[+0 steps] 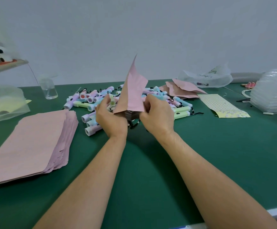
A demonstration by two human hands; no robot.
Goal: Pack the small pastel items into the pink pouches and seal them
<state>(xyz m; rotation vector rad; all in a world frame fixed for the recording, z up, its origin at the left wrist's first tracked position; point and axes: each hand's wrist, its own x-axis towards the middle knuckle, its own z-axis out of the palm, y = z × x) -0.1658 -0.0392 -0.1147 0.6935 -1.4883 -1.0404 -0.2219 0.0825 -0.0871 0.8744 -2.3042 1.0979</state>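
A pink pouch stands upright over the middle of the green table, its mouth pointing down toward me and pulled open. My left hand grips the pouch's left lip and also holds a pale green pastel item between thumb and fingers. My right hand pinches the right lip. Behind the hands lies a heap of small pastel items with black loops. A thick stack of flat pink pouches lies at the left.
A few more pink pouches lie at the back right beside a crumpled clear bag. A patterned yellow pouch, a stack of clear plastic trays, a clear cup and a plastic bag ring the table.
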